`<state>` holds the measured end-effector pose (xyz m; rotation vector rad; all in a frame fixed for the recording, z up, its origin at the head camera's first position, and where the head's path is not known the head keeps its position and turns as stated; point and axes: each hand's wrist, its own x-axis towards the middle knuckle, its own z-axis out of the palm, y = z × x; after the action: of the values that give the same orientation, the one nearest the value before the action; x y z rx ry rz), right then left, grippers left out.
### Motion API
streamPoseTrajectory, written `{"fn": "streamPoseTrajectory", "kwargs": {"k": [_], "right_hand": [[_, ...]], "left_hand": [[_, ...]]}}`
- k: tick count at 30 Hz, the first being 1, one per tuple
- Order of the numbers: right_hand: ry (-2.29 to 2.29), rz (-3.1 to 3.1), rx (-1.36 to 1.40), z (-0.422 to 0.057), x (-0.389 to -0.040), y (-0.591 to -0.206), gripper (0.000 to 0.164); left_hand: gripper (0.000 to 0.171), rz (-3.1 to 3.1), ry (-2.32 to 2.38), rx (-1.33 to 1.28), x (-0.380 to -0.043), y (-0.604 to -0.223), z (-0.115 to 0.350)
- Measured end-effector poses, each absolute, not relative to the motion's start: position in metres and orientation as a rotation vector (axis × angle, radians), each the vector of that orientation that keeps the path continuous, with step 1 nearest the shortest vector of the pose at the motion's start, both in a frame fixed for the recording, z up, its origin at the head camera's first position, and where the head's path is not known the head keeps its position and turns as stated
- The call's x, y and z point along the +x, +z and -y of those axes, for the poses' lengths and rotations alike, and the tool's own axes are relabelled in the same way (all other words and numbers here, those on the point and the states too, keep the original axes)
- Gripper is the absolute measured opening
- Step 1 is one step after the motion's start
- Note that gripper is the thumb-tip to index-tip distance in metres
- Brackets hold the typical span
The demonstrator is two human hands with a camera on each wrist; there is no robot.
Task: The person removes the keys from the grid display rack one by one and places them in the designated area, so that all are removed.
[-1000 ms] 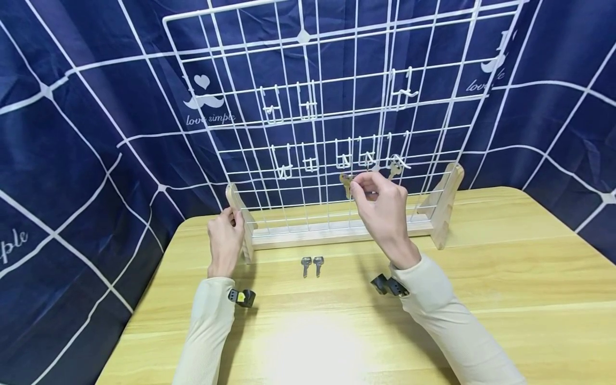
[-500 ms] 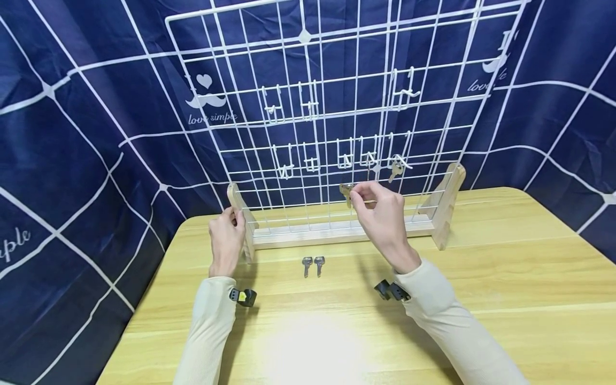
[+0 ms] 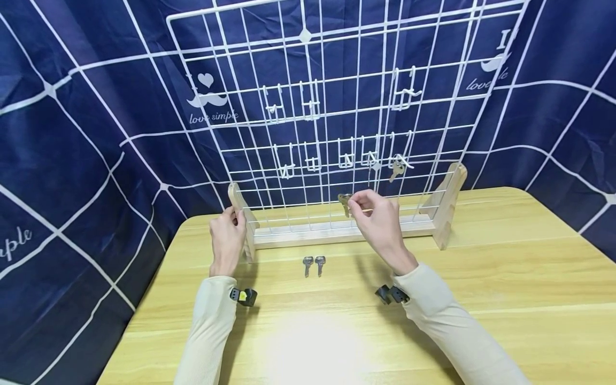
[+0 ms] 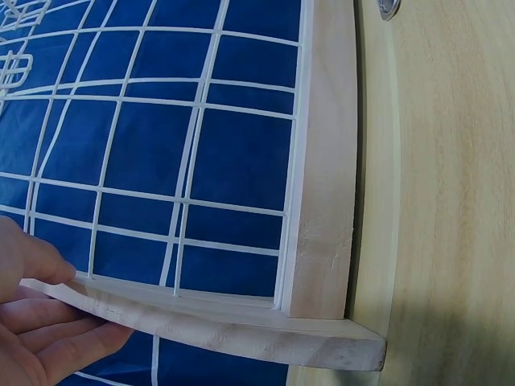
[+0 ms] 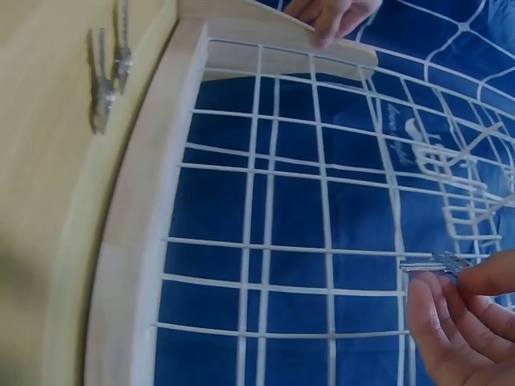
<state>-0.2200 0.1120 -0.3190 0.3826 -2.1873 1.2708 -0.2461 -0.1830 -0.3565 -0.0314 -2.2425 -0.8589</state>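
My right hand (image 3: 380, 222) pinches a key (image 3: 344, 201) between thumb and fingers, in front of the wire grid and below its lower hooks. In the right wrist view, that key (image 5: 430, 264) sticks out from the fingertips. My left hand (image 3: 228, 235) grips the wooden end piece (image 3: 238, 199) of the stand; in the left wrist view its thumb and fingers lie on opposite sides of the wood (image 4: 201, 326). Another key (image 3: 397, 170) hangs from the right lower hook (image 3: 399, 160). Two keys (image 3: 308, 265) lie side by side on the table.
The white wire grid (image 3: 356, 115) stands upright in a wooden base (image 3: 308, 236) on the table (image 3: 505, 278). Several white hooks hang on it in two rows; something thin (image 3: 369, 175) dangles from one lower hook. A dark blue patterned cloth (image 3: 96, 176) surrounds the back and sides.
My right hand has moved down, away from the lower hooks, with the key still pinched. My left hand stays on the wooden end piece.
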Motion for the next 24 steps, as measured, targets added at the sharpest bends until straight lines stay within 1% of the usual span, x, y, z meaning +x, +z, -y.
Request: {"fn": "streamPoseTrajectory", "kwargs": {"k": [14,20,24], "right_hand": [[1.396,2.315,0.305,-0.116,-0.228,-0.338,0.011],[1.620,2.357,0.268,-0.119,-0.232,-0.349,0.016],[1.809,2.380,0.192,-0.119,-0.234,-0.356,0.019]], "left_hand": [[0.020,2.226,-0.884,-0.036,-0.246,-0.356,0.182],[0.021,2.237,-0.906,-0.025,-0.245,-0.355,0.182],[0.022,2.249,-0.913,-0.017,-0.246,-0.355,0.182]]}}
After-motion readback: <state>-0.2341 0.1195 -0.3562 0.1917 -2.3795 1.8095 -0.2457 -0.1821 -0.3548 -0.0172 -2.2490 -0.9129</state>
